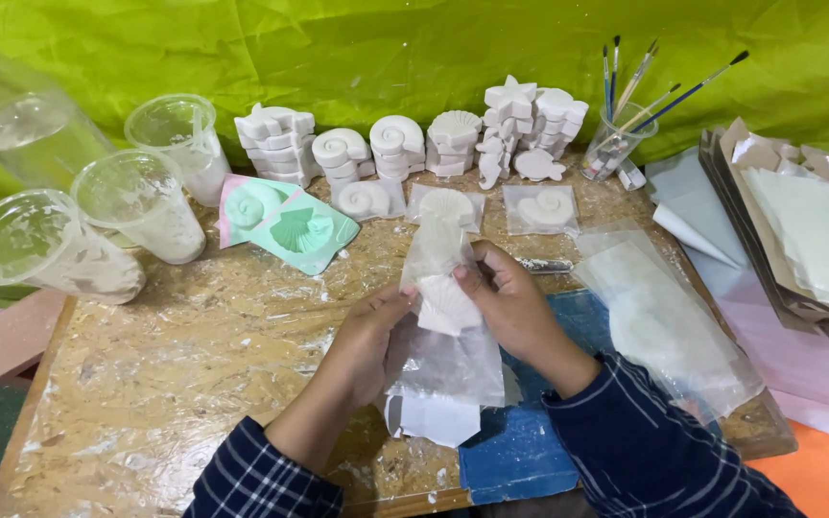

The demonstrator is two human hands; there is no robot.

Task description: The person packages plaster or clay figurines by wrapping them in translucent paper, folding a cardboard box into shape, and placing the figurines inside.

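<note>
Shell [446,305] is pinched in right hand [513,305] fingers, half in the bag [443,360] the left hand [368,338] grips underneath. I'd slide it gently; plaster probably chips.

Clear bottle [2,105] cut off top-left.

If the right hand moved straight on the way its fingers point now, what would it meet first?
Probably the left hand: the right hand points leftward across the white shell cast it already grips, and the left hand holds the other side.
</note>
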